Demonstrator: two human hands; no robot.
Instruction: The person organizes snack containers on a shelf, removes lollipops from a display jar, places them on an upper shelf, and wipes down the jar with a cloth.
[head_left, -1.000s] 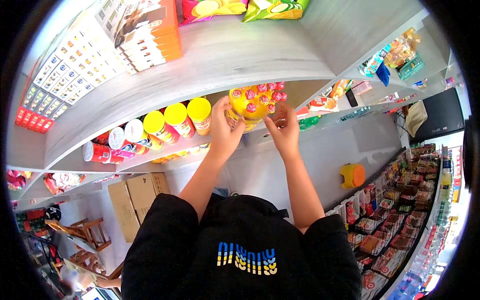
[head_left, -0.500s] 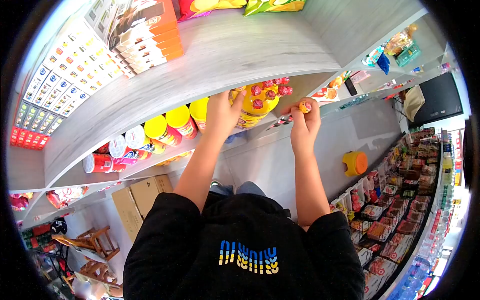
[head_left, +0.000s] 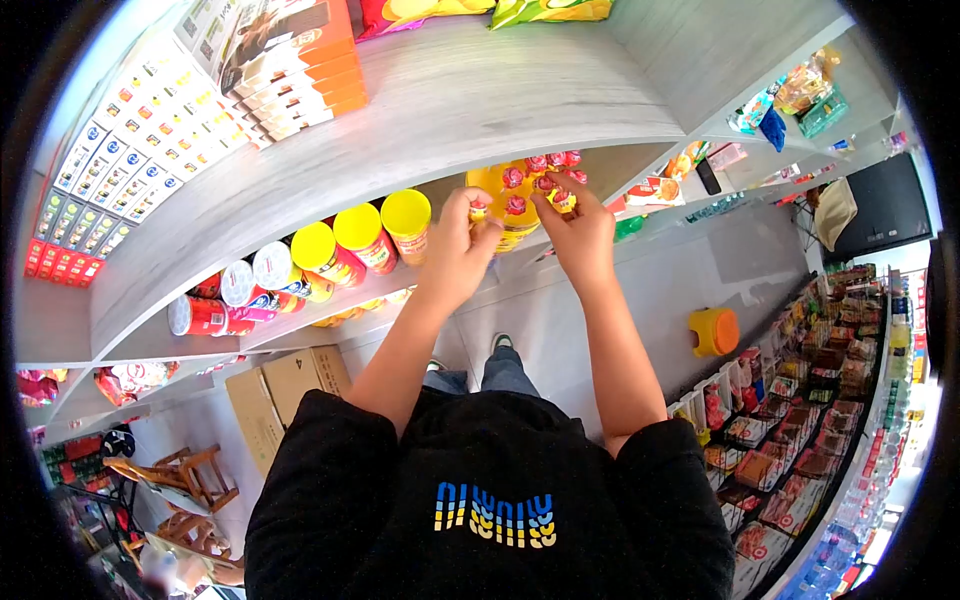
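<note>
A yellow tub (head_left: 512,240) stands on the shelf under the counter, with several red-wrapped lollipops (head_left: 514,177) sticking up from its top. At the tub's left side, my left hand (head_left: 457,250) has its thumb and index finger curled around a lollipop (head_left: 478,209). My right hand (head_left: 582,230) reaches over the tub's right side, its thumb and fingers closed at a lollipop (head_left: 546,184) among the others. Its fingers partly cover the lollipops there. Left of the tub is a row of canisters with yellow lids (head_left: 405,213).
Stacked boxes (head_left: 300,75) fill the upper left counter. The curved shelf edge (head_left: 400,180) runs above the canisters. A cardboard box (head_left: 290,385) is on the floor at left, a yellow stool (head_left: 713,331) at right. Racks of packaged snacks (head_left: 790,430) line the right side.
My right hand has moved left from beside the shelf, where it held a lollipop, to the top of the tub. My left hand has shifted slightly right and down.
</note>
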